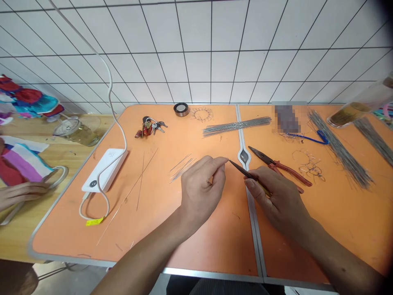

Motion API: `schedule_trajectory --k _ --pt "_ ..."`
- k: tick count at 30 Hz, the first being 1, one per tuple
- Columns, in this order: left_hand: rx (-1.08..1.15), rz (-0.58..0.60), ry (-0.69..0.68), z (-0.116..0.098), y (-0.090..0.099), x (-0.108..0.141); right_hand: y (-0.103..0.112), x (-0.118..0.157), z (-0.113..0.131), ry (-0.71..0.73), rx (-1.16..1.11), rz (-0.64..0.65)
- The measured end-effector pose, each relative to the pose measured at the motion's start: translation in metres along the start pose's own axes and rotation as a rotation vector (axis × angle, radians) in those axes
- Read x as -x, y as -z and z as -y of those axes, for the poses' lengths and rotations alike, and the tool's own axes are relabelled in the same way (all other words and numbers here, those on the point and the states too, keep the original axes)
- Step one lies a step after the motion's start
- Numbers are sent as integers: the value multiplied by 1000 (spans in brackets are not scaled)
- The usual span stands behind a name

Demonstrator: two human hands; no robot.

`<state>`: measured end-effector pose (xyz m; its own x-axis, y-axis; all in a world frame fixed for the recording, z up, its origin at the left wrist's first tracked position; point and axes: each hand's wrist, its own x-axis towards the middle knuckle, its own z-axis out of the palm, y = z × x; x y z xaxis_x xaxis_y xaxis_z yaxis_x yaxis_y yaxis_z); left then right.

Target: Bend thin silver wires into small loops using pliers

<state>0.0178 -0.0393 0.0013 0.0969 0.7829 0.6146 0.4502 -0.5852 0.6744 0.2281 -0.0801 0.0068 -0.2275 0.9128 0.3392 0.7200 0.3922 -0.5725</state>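
Observation:
My right hand [279, 200] is shut around a slim tool [245, 174] with a dark pointed tip and a yellow handle. My left hand [201, 188] pinches its fingertips together close to that tip; anything fine between them is too small to tell. Just right of the tool lie red-handled needle-nose pliers [285, 168]. To the left of my left hand are several loose thin wires [181, 169]. Both hands are above the orange folding table [196, 241].
Farther back lie a bundle of steel wires [236, 126], twisted wire shapes [310, 166], keys [150, 127] and a tape roll [181, 109]. A white power bank [104, 170] has a cable attached. A co-worker's hand [21, 194] rests on the wooden table at left.

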Motion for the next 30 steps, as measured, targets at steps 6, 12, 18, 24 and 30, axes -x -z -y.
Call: schedule_trajectory --k 6,12,18,24,30 --pt "8 -3 -13 0 0 0 1 0 2 9 10 -10" --pt "12 -7 -9 -1 -1 0 3 0 4 7 35 -24" --pt "-50 24 37 -1 0 1 1 0 3 24 92 -53" --pt "-130 30 12 2 1 2 1 1 2 48 122 -59" --pt "-205 8 -50 4 -1 2 1 1 5 77 168 -69"
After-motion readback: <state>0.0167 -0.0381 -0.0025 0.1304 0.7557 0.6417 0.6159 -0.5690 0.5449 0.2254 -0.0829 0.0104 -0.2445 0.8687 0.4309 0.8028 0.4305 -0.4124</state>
